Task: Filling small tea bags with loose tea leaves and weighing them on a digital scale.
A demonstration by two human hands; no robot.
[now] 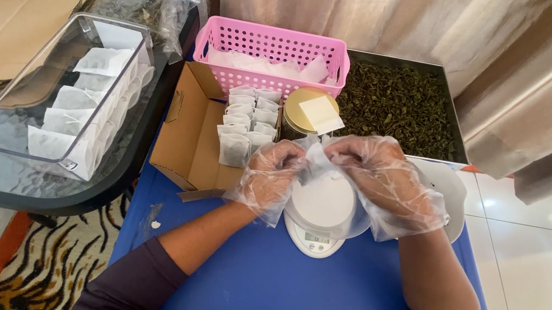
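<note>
Both my hands wear loose clear plastic gloves and meet above a small round white kitchen scale on a blue table. My left hand and my right hand pinch a small white tea bag between their fingertips. Behind my hands a round tin with a gold lid carries a pale paper square. A cardboard box to the left holds rows of filled white tea bags.
A pink perforated basket with empty bags stands at the back, next to a dark tray of dried leaves. A white bowl sits right of the scale. A clear plastic tray with tea bags rests on a glass table at left, beside flattened cardboard.
</note>
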